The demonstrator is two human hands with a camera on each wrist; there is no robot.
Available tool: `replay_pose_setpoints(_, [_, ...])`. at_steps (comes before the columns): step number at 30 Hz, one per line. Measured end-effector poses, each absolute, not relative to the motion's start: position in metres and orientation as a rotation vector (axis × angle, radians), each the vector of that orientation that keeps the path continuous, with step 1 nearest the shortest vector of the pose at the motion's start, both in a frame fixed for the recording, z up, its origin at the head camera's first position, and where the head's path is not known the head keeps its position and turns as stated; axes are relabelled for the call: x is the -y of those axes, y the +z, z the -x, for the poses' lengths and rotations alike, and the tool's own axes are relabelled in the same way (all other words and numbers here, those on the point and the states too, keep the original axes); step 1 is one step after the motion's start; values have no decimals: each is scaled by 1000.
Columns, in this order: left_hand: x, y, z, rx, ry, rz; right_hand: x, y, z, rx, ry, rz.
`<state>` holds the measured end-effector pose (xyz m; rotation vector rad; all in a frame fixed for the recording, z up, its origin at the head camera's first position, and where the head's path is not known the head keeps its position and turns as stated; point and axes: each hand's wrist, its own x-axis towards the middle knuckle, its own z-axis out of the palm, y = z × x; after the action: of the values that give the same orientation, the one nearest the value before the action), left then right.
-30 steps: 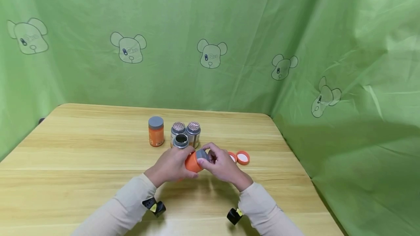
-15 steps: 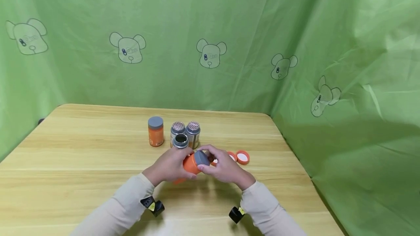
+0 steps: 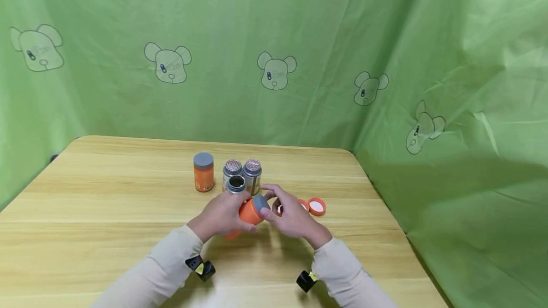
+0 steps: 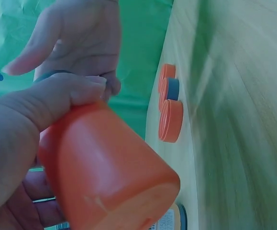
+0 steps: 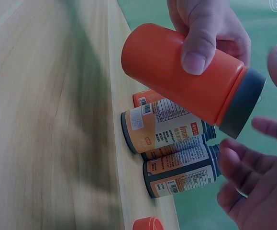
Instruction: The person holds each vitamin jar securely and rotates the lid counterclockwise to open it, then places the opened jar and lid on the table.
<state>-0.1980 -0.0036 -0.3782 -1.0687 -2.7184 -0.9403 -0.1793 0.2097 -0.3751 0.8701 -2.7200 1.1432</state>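
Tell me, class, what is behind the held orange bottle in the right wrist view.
Behind the held bottle stand three labelled bottles and another orange bottle; the latter's top is covered and cannot be seen.

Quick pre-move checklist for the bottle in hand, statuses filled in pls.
1. Left hand holding the orange bottle: ok, thumb and fingers round the body.
2. Grey lid on the bottle: ok, it sits on the end; whether it is loosened, cannot tell.
3. Right hand gripping the lid: not ok, fingers spread around it, not closed on it.
4. Held bottle upright: not ok, tilted, lid end toward the right hand. Probably worth levelling before the lid comes off.
5. Left hand clear of the open bottle behind it: cannot tell, they overlap in the head view.
6. Loose orange caps on the table: ok.
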Motion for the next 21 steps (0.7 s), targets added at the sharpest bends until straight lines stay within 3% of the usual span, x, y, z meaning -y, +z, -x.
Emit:
replay_pose_setpoints(11, [0, -377, 196, 2721, -903, 1077, -204, -374, 179, 2802, 1182, -755])
replay_pose_setpoints(21, [0, -380, 198, 2722, -889, 1082, -209, -375, 179, 2705, 1135, -943])
